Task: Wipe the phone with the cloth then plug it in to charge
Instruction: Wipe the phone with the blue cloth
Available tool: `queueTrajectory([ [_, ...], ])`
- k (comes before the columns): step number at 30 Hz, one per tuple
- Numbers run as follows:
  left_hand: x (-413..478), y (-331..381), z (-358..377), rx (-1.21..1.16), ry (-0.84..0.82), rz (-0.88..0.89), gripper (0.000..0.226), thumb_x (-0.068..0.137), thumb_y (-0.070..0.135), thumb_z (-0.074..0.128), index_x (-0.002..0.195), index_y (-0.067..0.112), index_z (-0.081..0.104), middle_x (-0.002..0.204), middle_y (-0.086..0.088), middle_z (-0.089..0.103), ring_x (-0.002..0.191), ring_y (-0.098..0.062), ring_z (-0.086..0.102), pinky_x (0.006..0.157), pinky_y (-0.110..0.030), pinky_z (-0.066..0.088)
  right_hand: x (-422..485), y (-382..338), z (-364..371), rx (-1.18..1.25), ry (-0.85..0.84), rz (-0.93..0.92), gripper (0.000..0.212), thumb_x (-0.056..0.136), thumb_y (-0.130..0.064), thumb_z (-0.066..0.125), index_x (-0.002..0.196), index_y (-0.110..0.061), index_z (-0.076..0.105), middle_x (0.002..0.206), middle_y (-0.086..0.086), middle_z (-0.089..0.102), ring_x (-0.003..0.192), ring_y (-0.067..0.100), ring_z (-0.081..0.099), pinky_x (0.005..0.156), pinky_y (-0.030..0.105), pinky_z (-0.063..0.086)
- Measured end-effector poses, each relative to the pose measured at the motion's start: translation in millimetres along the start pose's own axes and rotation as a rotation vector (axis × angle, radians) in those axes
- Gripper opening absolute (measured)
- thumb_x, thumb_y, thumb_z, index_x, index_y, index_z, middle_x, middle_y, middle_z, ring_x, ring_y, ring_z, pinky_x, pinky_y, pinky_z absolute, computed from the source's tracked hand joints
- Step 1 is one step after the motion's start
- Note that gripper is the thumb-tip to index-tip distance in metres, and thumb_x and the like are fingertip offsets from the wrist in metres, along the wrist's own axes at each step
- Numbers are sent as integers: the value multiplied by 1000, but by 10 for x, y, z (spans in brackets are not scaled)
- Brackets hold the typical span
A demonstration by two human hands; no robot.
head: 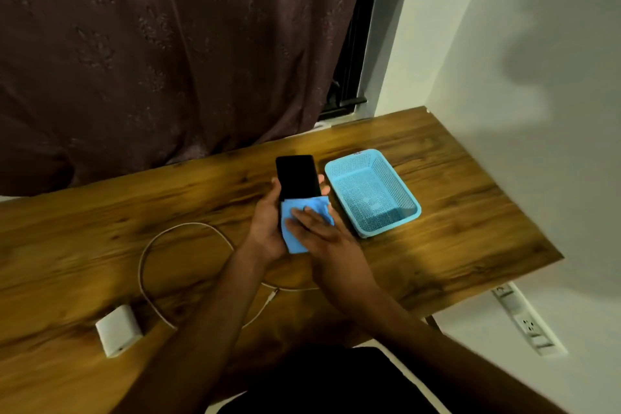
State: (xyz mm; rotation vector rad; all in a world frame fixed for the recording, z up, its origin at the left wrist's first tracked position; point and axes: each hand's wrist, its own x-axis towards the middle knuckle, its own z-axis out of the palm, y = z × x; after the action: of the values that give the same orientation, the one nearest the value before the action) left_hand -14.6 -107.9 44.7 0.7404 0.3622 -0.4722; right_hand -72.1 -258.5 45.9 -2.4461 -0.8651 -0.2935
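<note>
A black phone (297,176) with a dark screen is held upright above the table, my left hand (267,222) gripping it from behind and below. A blue cloth (297,225) covers the phone's lower half. My right hand (322,228) lies flat on the cloth, fingers pressing it against the screen. A white charger block (117,329) rests near the table's front left. Its white cable (174,235) loops across the table, and the plug end (274,294) lies under my forearms.
A light blue mesh basket (408,212) stands on the wooden table (100,218) just right of my hands. A dark curtain (168,44) hangs behind the table. A white wall is at the right, with a socket strip (527,323) low down.
</note>
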Motion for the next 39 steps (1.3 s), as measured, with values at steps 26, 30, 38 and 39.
queueTrajectory([
  [26,-71,-15,140,-61,20,72,56,102,53,33,124,12,65,109,-12,76,96,-26,74,89,-42,52,666,140,-89,-2,31,98,62,78,-2,51,139,-10,57,149,8,52,142,23,44,121,52,23],
  [30,-16,16,36,-56,12,-9,77,97,67,27,135,7,57,111,-17,72,96,-31,73,89,-41,58,172,2,24,7,-1,31,66,74,3,56,137,-14,59,148,3,53,142,16,40,117,52,33],
  [38,-59,-61,7,-70,31,65,61,102,55,34,143,14,53,142,-12,58,132,-30,54,112,-47,39,670,87,-310,48,110,116,63,81,6,56,141,-14,56,149,4,52,141,18,43,123,45,23],
  [39,-50,-54,39,-44,28,72,59,102,55,33,140,16,56,139,-11,61,129,-29,57,108,-46,42,783,132,-274,27,107,141,62,81,5,55,141,-13,56,149,5,52,141,18,44,122,46,24],
])
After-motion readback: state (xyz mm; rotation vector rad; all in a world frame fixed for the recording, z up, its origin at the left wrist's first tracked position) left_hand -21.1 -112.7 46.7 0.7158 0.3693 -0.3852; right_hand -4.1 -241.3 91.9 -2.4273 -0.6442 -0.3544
